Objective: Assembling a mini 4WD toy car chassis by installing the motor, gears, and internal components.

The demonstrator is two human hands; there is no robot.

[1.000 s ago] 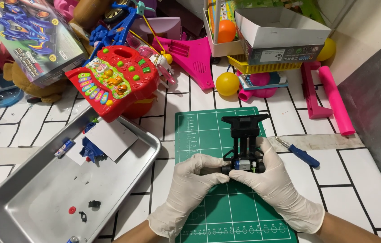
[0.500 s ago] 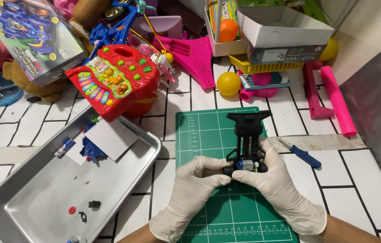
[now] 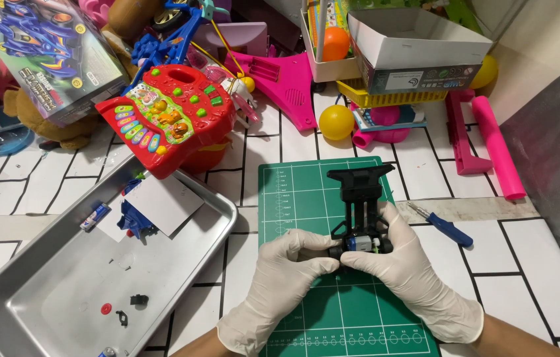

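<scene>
Hands barely moved | black toy chassis, silver motor, both hands gripping

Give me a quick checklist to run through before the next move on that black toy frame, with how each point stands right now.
1. Both hands on the black toy frame: ok. The left hand and right hand pinch its near end.
2. Frame over the green cutting mat: ok.
3. Blue screwdriver within reach: ok, it lies just right of the mat, untouched.
4. Loose small parts kept together: ok, they sit in the metal tray.
5. Firmness of the grip on the small silver part between the fingers: cannot tell, fingertips hide it.
6. Toy clutter clear of the mat: ok, the yellow ball sits beyond its far edge.
</scene>
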